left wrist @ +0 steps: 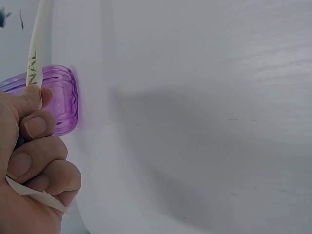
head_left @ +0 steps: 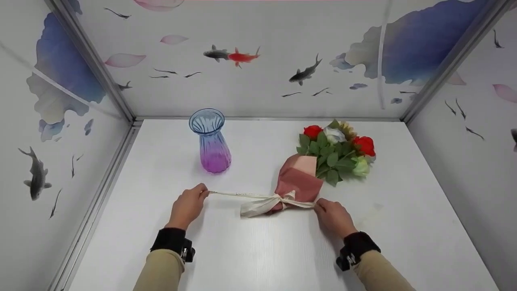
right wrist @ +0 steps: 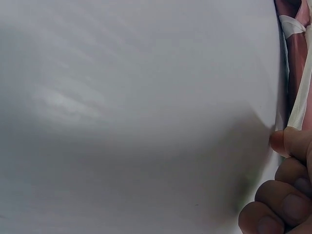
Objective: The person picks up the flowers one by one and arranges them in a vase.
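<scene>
On worktop (head_left: pixel 258 254), left hand (head_left: pixel 188 206) and right hand (head_left: pixel 334 217) pinch cream ribbon (head_left: pixel 258 206) between fingers (left wrist: pixel 41 152), presumably tensioning its knot (head_left: pixel 281 199) round pink wrapping (head_left: pixel 299 184).

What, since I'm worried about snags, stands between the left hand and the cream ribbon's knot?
Nothing visible: the left hand pinches one cream ribbon tail, which runs straight to the knot. The blue-and-purple ribbed vase stands farther back, off that line.
</scene>
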A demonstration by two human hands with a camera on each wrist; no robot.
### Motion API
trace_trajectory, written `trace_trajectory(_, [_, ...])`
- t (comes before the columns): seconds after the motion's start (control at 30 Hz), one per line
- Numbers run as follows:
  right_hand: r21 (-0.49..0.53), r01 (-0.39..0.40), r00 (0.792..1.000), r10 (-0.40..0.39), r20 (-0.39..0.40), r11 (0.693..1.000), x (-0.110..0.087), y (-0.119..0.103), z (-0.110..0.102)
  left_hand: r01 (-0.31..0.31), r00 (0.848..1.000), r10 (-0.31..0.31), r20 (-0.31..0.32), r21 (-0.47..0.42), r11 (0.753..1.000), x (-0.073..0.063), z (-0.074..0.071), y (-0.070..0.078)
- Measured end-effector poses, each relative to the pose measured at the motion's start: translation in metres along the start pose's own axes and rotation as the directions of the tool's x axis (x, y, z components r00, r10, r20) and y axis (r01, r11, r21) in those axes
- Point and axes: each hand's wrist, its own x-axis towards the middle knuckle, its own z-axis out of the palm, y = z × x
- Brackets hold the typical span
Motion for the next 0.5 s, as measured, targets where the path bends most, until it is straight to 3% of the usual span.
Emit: trace_trajectory(0.5, [-0.007, 0.000, 1.000, 0.000, -0.015, 1.000, -0.0023, -0.0027, 0.0000, 0.021, 0.999, -0.022, -0.027, -0.024, 0.999, -0.0015, -0.0038, -0.0094])
